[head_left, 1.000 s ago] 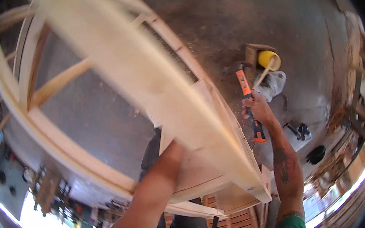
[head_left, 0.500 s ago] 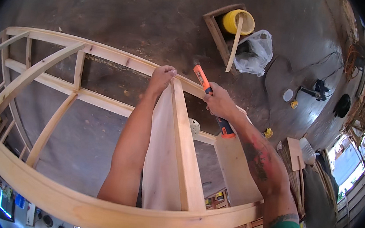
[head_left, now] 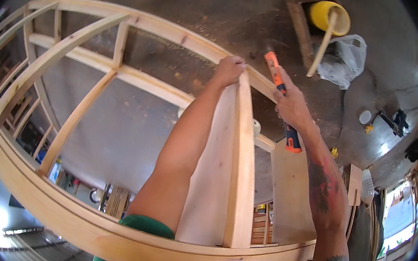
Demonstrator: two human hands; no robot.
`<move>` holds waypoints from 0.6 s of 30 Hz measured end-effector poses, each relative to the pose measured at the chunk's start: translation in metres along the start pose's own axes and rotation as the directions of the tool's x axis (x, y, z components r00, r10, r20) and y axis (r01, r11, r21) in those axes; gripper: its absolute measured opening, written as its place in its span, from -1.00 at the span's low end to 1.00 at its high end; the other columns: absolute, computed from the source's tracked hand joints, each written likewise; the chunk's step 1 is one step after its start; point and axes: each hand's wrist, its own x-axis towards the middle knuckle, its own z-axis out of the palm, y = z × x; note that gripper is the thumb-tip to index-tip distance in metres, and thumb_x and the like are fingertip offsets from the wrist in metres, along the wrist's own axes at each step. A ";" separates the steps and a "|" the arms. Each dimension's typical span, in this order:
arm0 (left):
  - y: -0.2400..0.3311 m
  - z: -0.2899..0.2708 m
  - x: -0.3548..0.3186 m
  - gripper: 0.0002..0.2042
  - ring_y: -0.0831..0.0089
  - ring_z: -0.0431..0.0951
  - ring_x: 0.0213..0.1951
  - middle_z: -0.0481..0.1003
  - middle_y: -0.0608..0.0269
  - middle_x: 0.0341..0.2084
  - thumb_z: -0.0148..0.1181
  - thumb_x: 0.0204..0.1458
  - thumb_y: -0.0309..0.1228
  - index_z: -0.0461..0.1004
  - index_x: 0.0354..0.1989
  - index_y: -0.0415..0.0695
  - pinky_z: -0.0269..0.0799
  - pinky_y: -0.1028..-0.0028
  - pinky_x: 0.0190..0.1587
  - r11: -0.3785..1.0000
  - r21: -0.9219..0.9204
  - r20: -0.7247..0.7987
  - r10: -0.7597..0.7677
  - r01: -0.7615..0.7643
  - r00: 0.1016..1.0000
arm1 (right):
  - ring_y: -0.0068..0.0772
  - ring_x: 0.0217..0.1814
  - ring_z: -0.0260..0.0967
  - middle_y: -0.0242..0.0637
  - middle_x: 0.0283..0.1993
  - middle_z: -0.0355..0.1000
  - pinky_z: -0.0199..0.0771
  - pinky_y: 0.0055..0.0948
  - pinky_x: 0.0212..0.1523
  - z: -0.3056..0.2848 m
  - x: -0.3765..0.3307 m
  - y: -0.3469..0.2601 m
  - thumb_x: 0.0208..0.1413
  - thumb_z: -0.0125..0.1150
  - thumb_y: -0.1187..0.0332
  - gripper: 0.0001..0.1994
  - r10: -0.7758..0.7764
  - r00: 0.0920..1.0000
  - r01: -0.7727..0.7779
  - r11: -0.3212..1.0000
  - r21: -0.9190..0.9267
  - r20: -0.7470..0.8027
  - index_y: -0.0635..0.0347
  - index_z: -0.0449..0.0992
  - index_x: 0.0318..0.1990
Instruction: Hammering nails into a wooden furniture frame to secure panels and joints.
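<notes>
Gripped hammer, tipped yellow container

Clenched at the far end of the wooden frame's upright board: left hand; impossible to tell if holding anything. Wrapped around the hammer's handle: right hand, to the right of that board. Beyond, on the floor beside an L-shaped brown timber piece: yellow container, with pale stick protruding from its mouth. Next to the stick: translucent plastic bag, contents unclear.
</notes>
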 end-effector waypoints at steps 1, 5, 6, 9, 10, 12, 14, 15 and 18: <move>0.005 0.002 -0.005 -0.68 0.06 0.64 -0.10 0.64 -0.08 -0.21 0.19 0.11 -0.20 0.63 -0.14 -0.20 0.48 0.22 0.01 0.999 0.012 -0.045 -0.029 0.030 0.999 | -0.59 -0.53 0.30 -0.41 -0.44 0.32 0.43 -0.43 -0.53 0.002 -0.004 -0.003 0.32 0.07 0.42 -0.33 0.051 0.999 -0.051 0.998 0.036 0.011 -0.20 0.07 0.55; 0.018 0.007 -0.019 -0.72 -0.03 0.63 -0.09 0.63 -0.12 -0.20 0.18 0.16 -0.24 0.61 -0.10 -0.17 0.49 0.17 0.01 0.994 -0.028 -0.143 -0.109 0.106 0.984 | -0.58 -0.54 0.31 -0.35 -0.47 0.33 0.41 -0.44 -0.56 0.008 -0.016 -0.006 0.30 0.07 0.43 -0.34 0.162 0.986 -0.166 0.980 0.111 0.041 -0.08 0.07 0.54; 0.018 0.007 -0.021 -0.73 -0.06 0.63 -0.09 0.62 -0.14 -0.21 0.18 0.17 -0.25 0.61 -0.10 -0.16 0.50 0.15 0.00 0.991 -0.059 -0.127 -0.131 0.124 0.983 | -0.55 -0.55 0.30 -0.34 -0.47 0.32 0.40 -0.41 -0.56 0.008 -0.017 -0.005 0.30 0.08 0.44 -0.33 0.178 0.983 -0.183 0.977 0.113 0.053 -0.08 0.06 0.55; 0.012 0.005 -0.019 -0.70 0.04 0.62 -0.07 0.62 -0.09 -0.15 0.16 0.19 -0.27 0.57 -0.05 -0.22 0.47 0.22 0.03 0.989 -0.105 -0.048 -0.107 0.102 0.993 | -0.54 -0.55 0.29 -0.33 -0.46 0.34 0.39 -0.40 -0.55 0.004 -0.018 0.002 0.31 0.10 0.43 -0.32 0.187 0.977 -0.192 0.981 0.038 0.104 -0.09 0.06 0.55; 0.010 0.004 -0.017 -0.70 0.05 0.62 -0.08 0.62 -0.09 -0.16 0.15 0.20 -0.27 0.57 -0.05 -0.22 0.47 0.23 0.02 0.991 -0.073 -0.027 -0.113 0.111 0.993 | -0.53 -0.55 0.29 -0.33 -0.47 0.33 0.39 -0.40 -0.53 0.002 -0.017 0.004 0.31 0.11 0.43 -0.32 0.198 0.975 -0.200 0.980 0.014 0.099 -0.09 0.06 0.55; 0.014 0.002 -0.014 -0.71 0.08 0.63 -0.10 0.62 -0.09 -0.17 0.14 0.21 -0.28 0.57 -0.05 -0.24 0.47 0.25 0.01 0.995 -0.023 -0.018 -0.093 0.092 0.996 | -0.52 -0.55 0.29 -0.33 -0.48 0.33 0.38 -0.40 -0.50 0.000 -0.018 0.008 0.31 0.12 0.41 -0.31 0.226 0.968 -0.225 0.974 -0.027 0.113 -0.09 0.05 0.55; 0.028 -0.001 -0.021 -0.72 0.19 0.63 -0.13 0.63 -0.01 -0.22 0.15 0.21 -0.29 0.57 -0.10 -0.26 0.47 0.30 -0.02 0.985 -0.122 -0.080 -0.134 0.123 0.988 | -0.50 -0.54 0.30 -0.33 -0.47 0.33 0.38 -0.42 -0.46 -0.002 -0.022 0.009 0.31 0.11 0.41 -0.32 0.147 0.987 -0.140 0.985 -0.100 0.071 -0.09 0.04 0.56; 0.039 -0.006 -0.028 -0.73 0.25 0.63 -0.15 0.63 0.02 -0.25 0.16 0.21 -0.30 0.57 -0.12 -0.27 0.48 0.32 -0.04 0.972 -0.160 -0.082 -0.187 0.172 0.979 | -0.50 -0.53 0.30 -0.33 -0.47 0.33 0.38 -0.42 -0.44 -0.003 -0.026 0.008 0.32 0.10 0.41 -0.32 0.130 0.990 -0.122 0.982 -0.146 0.047 -0.10 0.04 0.56; 0.085 -0.028 -0.080 -0.76 0.42 0.59 -0.18 0.61 0.18 -0.30 0.18 0.20 -0.30 0.57 -0.21 -0.27 0.47 0.40 -0.07 0.878 -0.462 -0.002 -0.144 0.127 0.990 | -0.52 -0.50 0.29 -0.33 -0.43 0.34 0.36 -0.45 -0.42 -0.011 -0.049 -0.001 0.33 0.09 0.39 -0.33 0.121 0.992 -0.113 0.982 -0.150 0.042 -0.08 0.04 0.56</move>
